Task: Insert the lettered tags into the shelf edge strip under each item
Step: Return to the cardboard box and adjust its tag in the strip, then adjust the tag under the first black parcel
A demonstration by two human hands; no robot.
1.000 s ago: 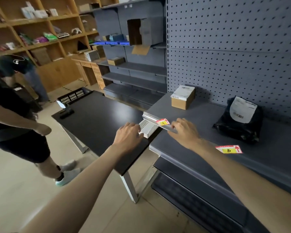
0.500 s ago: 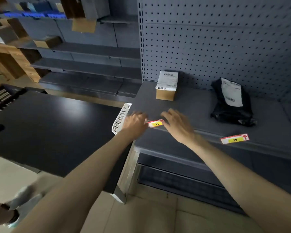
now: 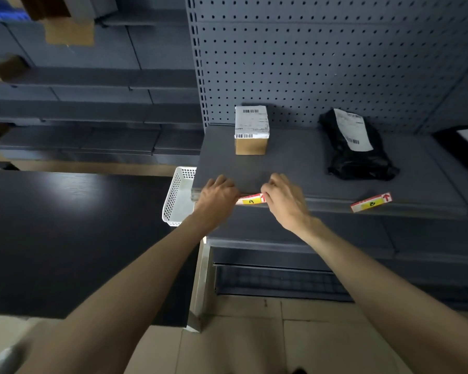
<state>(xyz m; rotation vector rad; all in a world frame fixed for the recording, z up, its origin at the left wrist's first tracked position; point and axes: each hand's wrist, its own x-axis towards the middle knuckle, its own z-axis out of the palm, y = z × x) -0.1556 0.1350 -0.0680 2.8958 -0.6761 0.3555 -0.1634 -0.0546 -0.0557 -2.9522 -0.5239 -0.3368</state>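
Observation:
A red, white and yellow tag marked A (image 3: 250,200) lies along the shelf edge strip (image 3: 330,205), below a cardboard box with a white label (image 3: 251,130). My left hand (image 3: 217,197) pinches the tag's left end and my right hand (image 3: 283,198) pinches its right end. A second tag marked B (image 3: 370,203) sits tilted on the strip further right, below a black parcel bag (image 3: 355,148). Neither hand touches that one.
A white perforated basket (image 3: 175,197) stands at the shelf's left end, on a black table (image 3: 73,238). The grey pegboard back wall (image 3: 322,58) rises behind the shelf. Another dark parcel (image 3: 465,143) shows at the far right. Lower shelves sit beneath.
The view has swung right and closer to the shelf. Both hands have closed in on tag A and hold its two ends at the strip. Tag B has not moved.

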